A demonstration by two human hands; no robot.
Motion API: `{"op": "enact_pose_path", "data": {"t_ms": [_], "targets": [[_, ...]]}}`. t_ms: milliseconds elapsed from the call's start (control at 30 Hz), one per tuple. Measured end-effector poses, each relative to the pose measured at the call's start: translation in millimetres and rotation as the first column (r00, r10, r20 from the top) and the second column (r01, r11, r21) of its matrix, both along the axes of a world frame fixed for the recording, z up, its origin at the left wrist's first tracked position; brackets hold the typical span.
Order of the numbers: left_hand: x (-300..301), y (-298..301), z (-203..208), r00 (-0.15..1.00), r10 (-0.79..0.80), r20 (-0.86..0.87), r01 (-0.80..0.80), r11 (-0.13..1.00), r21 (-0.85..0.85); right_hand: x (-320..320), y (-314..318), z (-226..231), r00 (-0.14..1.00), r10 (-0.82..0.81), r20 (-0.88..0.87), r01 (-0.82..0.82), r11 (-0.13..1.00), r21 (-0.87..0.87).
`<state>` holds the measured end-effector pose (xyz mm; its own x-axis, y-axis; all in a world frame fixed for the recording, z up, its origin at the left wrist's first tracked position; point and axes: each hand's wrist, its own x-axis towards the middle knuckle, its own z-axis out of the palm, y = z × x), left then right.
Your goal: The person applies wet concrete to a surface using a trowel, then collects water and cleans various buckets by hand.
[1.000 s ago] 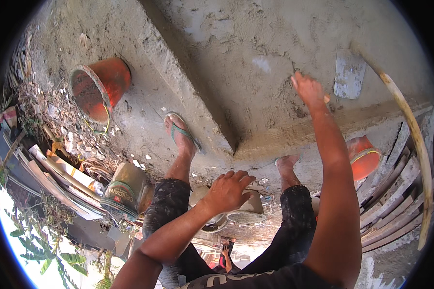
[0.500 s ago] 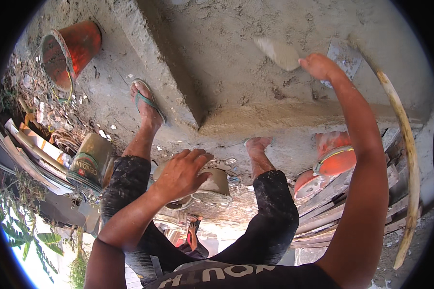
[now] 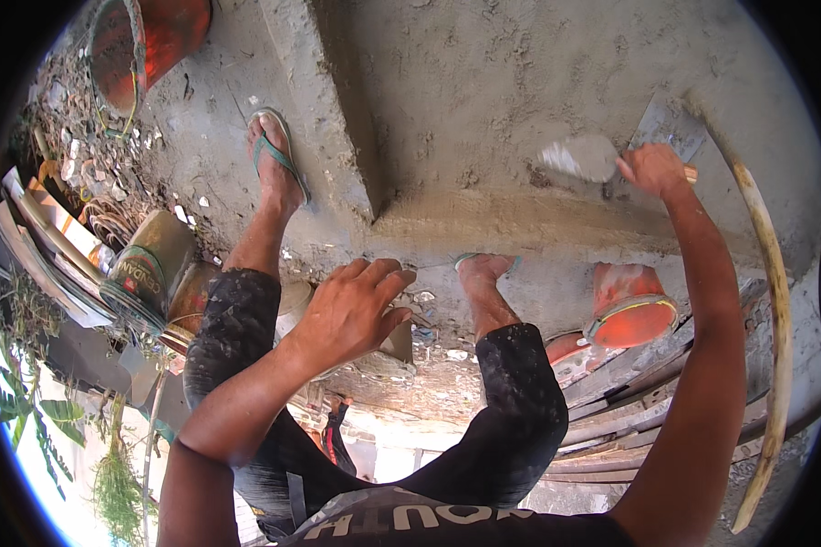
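My right hand (image 3: 655, 168) is closed round the handle of a trowel (image 3: 577, 158), whose pale blade points left over wet grey mortar (image 3: 483, 100). Motion slightly blurs the blade. Close beside that hand, a flat grey metal blade (image 3: 661, 123) lies on the mortar at the end of a long curved wooden pole (image 3: 766, 255). My left hand (image 3: 354, 305) hangs in the air in front of my knees, its fingers loosely stretched and nothing in them. Below it, partly covered, is a grey bucket (image 3: 398, 345).
A raised mortar ridge (image 3: 324, 118) meets a low ledge (image 3: 538, 219) in front of my feet. An orange bucket (image 3: 169, 41) lies at upper left; another (image 3: 628, 305) sits right of my foot, near stacked planks (image 3: 629, 410). Rubble (image 3: 91, 173) and a mortar-coated bucket (image 3: 155, 260) are left.
My right hand has moved right and a little nearer with the trowel, closer to the flat metal blade. The view has shifted slightly; my left hand stays raised and empty.
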<state>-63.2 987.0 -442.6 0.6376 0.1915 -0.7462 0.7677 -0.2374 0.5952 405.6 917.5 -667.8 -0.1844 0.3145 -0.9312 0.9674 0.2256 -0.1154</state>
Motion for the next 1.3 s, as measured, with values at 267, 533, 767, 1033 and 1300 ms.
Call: {"op": "enact_pose_path", "data": {"t_ms": [267, 533, 767, 1033, 1300], "targets": [[6.8, -1.0, -8.3, 1.000, -0.002, 0.010, 0.002, 1.000, 0.024, -70.0, -9.7, -9.6, 0.992, -0.113, 0.051, 0.117, 0.990, -0.081], [-3.8, 0.5, -8.2, 1.000, 0.026, 0.008, -0.026, 0.999, 0.045, -24.1, -69.9, -6.4, 0.985, 0.011, -0.169, 0.033, 0.967, 0.252], [5.5, 2.0, -4.4, 1.000, 0.003, 0.022, -0.003, 1.000, -0.001, -34.1, -45.9, -46.8, 0.990, 0.119, -0.071, -0.065, 0.847, 0.527], [9.4, 7.3, -5.2, 0.999, -0.048, 0.015, 0.048, 0.999, -0.006, -66.2, -87.6, -32.8, 0.991, 0.062, -0.119, 0.006, 0.866, 0.500], [2.8, -0.4, 1.3, 0.999, -0.029, 0.040, 0.029, 0.999, 0.015, -95.1, -27.2, 6.7, 0.981, -0.114, -0.157, 0.163, 0.923, 0.349]]}}
